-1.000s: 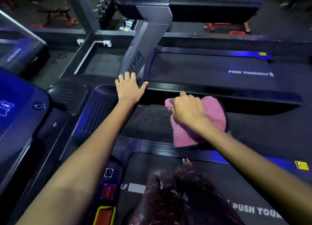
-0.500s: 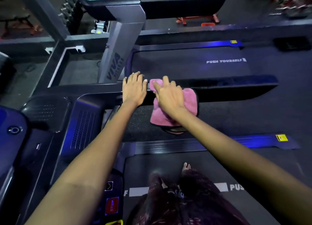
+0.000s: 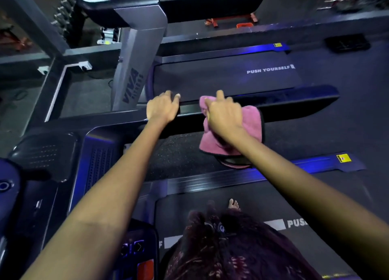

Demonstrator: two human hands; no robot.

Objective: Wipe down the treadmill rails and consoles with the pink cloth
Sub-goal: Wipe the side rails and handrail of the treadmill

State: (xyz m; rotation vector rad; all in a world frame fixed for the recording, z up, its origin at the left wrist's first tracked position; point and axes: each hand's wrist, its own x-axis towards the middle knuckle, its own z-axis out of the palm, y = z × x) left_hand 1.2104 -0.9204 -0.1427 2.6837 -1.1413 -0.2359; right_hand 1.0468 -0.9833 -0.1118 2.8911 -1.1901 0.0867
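Note:
The pink cloth [image 3: 251,122] is draped over the black side handrail [image 3: 294,103] of the treadmill I stand on. My right hand [image 3: 225,116] lies on top of the cloth and holds it against the rail, with fingers bent over the far edge and the index finger straighter. A fold of cloth hangs below my wrist. My left hand [image 3: 163,109] grips the bare rail just left of the cloth, its fingers curled over the far edge. The console [image 3: 12,195] glows blue at the far left.
A neighbouring treadmill with a grey upright post [image 3: 136,69] and a "PUSH YOURSELF" belt [image 3: 227,73] lies beyond the rail. My own belt [image 3: 273,206] and bare foot [image 3: 233,205] are below. Wall sockets [image 3: 84,65] and floor cables sit at the left.
My right hand raised the cloth from below onto the rail, then slid it slightly right, away from my left hand. My left fingers went from flat to curled over the rail.

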